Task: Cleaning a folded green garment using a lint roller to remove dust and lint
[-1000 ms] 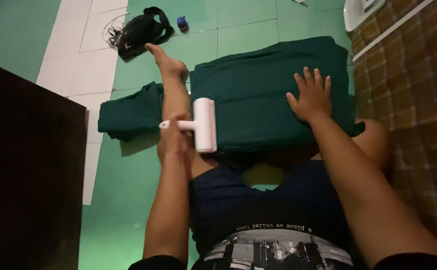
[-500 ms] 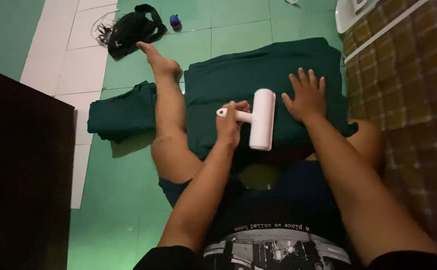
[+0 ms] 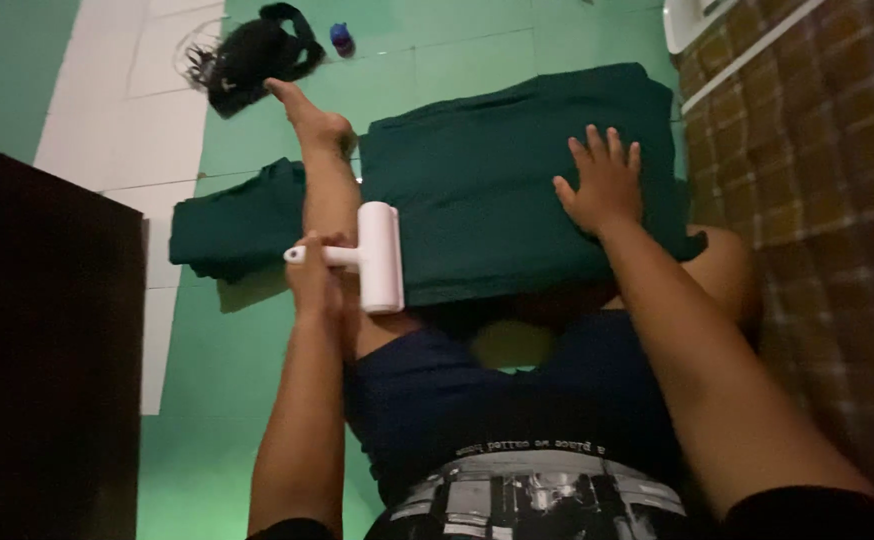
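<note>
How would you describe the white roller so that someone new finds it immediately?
Find the dark green cloth spread on the green floor. At its left near edge, the left hand grips a lint roller by its handle. It is the only white cylinder there.

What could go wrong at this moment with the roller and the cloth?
The white lint roller sits at the left edge of the dark green cloth, so it may run off onto the leg. Only the right hand pins the cloth, far from the roller, so the near edge could bunch up.
</note>
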